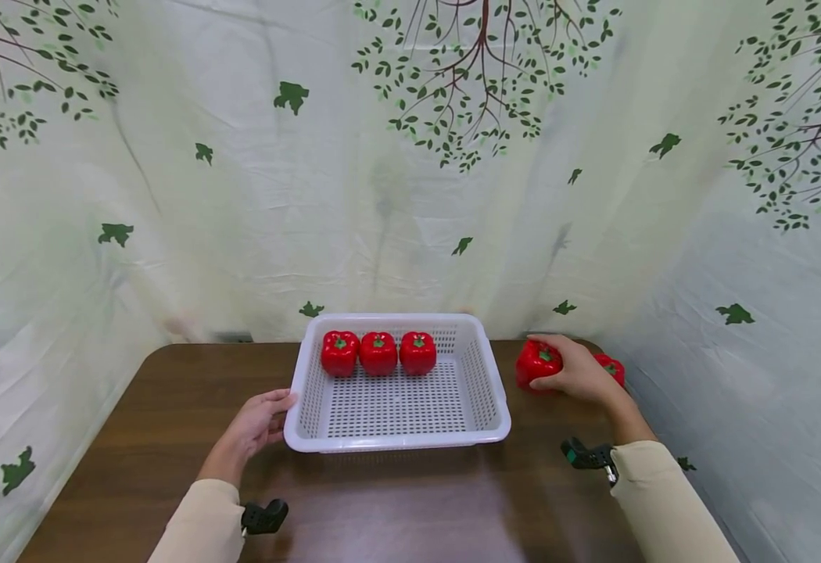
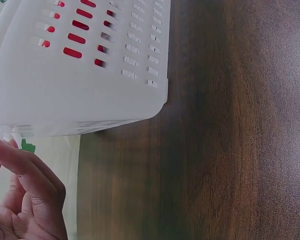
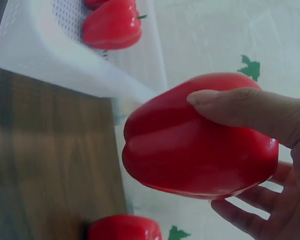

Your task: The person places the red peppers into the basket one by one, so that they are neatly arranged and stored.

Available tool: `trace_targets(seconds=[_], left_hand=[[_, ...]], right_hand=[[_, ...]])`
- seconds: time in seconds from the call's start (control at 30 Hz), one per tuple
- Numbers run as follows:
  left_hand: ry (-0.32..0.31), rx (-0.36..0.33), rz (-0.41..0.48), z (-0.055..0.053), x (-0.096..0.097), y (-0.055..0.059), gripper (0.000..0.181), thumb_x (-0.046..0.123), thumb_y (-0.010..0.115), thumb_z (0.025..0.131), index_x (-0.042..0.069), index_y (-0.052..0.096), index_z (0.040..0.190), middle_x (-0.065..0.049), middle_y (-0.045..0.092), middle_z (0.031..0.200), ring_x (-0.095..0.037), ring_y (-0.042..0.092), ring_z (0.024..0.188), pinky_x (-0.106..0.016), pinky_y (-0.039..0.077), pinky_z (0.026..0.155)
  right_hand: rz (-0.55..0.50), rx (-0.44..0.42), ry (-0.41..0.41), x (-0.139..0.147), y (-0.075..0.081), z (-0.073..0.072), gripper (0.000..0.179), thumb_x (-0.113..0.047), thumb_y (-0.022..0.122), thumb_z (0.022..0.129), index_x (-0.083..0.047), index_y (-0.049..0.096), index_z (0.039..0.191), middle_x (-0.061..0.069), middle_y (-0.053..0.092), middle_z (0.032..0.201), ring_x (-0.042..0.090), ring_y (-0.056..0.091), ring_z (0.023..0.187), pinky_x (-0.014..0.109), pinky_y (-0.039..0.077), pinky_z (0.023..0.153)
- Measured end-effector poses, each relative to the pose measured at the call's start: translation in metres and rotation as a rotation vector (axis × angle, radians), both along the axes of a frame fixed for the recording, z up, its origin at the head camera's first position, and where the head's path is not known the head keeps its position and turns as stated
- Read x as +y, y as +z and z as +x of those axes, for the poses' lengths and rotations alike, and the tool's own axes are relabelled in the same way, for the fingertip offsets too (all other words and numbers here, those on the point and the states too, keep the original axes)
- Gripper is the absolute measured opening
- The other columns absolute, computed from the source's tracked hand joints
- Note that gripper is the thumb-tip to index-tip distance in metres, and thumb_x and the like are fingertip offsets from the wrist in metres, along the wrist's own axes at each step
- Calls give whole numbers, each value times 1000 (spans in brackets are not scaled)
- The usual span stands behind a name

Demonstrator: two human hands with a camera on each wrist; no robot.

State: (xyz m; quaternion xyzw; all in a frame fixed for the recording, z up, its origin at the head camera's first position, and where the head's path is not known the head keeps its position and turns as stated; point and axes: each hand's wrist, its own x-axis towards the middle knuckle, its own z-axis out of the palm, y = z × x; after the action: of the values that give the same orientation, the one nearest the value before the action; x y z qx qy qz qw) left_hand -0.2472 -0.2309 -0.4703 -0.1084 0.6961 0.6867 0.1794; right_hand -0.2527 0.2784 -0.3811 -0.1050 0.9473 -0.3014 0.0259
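A white perforated plastic basket stands on the brown table. Inside it, along the back, three red bell peppers sit in a row: a left one, a middle one and a right one. My left hand pinches the basket's left rim between thumb and fingers. To the right of the basket, my right hand grips another red bell pepper, thumb on one side and fingers on the other. One more red bell pepper lies just beyond that hand, partly hidden by it.
The wooden table extends in front of the basket to the bottom of the head view. A pale curtain printed with green leaves hangs along the back and both sides. Dark wrist mounts protrude from both sleeves.
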Motion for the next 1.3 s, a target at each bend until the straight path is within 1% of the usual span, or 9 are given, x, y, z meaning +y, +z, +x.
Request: trace_targets(seconds=[0.13,0.4,0.5,0.63,0.7,0.9,1.0,1.13,1.3], left_hand=[[4,-6,-9,-1,0,-1,52,29,57,97,-4,45,136,-3,66,101,-19,65,85,-34,55,75],[-9,-5,1,-1,-1,0,53,29,57,97,-5,44,136,-2,65,101,-18,65,85,-34,54,75],[-1,-6,-7,-1,-1,0,53,28,57,98,-5,43,137,-2,65,100,-18,65,84,-33,55,74],[-8,-3,-7,-1,-1,0,54,28,57,98,-5,43,138,-2,65,102,-18,65,85,-32,55,74],[-18,1,1,-1,-1,0,54,29,57,98,-5,43,137,-3,65,102,-18,65,85,-33,55,74],[-14,-1,5,-1,-1,-2,52,28,57,98,-4,45,136,-2,66,100,-18,65,85,-33,55,74],[-20,5,3,-1,-2,-2,53,30,57,97,-4,44,136,-3,66,103,-18,65,86,-33,55,74],[-18,2,-14,0,-2,-2,55,32,57,97,-3,44,137,-4,65,105,-19,65,87,-33,55,75],[-16,4,4,-1,-2,-1,53,31,58,97,-4,45,136,-4,66,104,-19,65,87,-33,55,75]], right_hand=[[-16,-7,33,-8,6,-4,82,-21,86,71,-6,44,140,20,49,133,41,47,117,49,55,80],[-56,-87,81,-24,10,-14,85,-17,88,68,-11,44,141,15,51,132,37,48,117,42,56,77],[-71,-112,102,-30,12,-17,84,-15,88,67,-12,45,139,14,51,131,37,48,117,42,57,76],[-62,-131,114,-37,14,-22,84,-13,88,66,-13,46,139,12,51,131,36,48,117,42,57,76],[-50,-133,120,-39,14,-25,84,-13,88,66,-13,46,139,12,52,131,36,48,116,42,57,76],[-32,-148,125,-51,11,-32,83,-14,88,65,-15,47,138,11,53,130,35,49,117,42,56,77],[-27,-159,127,-58,11,-35,84,-15,88,66,-15,47,138,12,52,131,35,48,117,42,56,77],[-38,-165,134,-68,10,-39,83,-14,89,66,-15,47,138,10,53,131,33,50,116,40,57,78],[-47,-171,144,-78,7,-43,83,-15,89,66,-17,48,138,7,53,131,31,50,115,38,57,78]])
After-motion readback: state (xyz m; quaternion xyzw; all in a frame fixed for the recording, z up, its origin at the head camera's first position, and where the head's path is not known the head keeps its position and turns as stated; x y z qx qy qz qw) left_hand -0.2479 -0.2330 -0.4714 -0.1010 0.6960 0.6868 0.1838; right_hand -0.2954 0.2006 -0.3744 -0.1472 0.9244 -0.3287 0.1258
